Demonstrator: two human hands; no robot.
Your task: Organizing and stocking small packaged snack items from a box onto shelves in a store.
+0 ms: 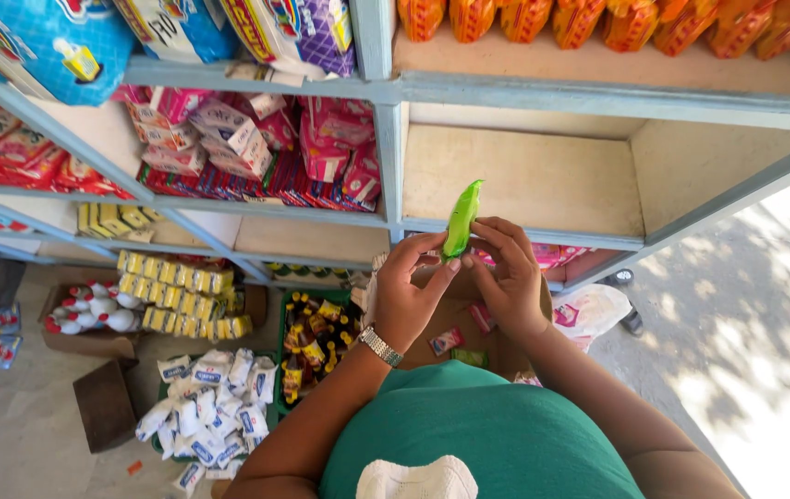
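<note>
Both of my hands hold a small green packet (461, 217) upright in front of a pale blue shelf unit (386, 157). My left hand (406, 294), with a metal watch on the wrist, pinches the packet's lower end from the left. My right hand (509, 277) grips the same end from the right, fingers curled over it. Under my hands is an open cardboard box (455, 323) with a few small red and green packets lying in it. The shelf compartment (524, 180) straight behind the packet holds nothing that I can see.
Pink and red packets (256, 148) fill the shelf to the left, orange bags (598, 20) the top right. On the floor lie white sachets (215, 407), yellow packs (182, 296), white bottles (90, 310) in a box, and a green crate of bottles (312, 346).
</note>
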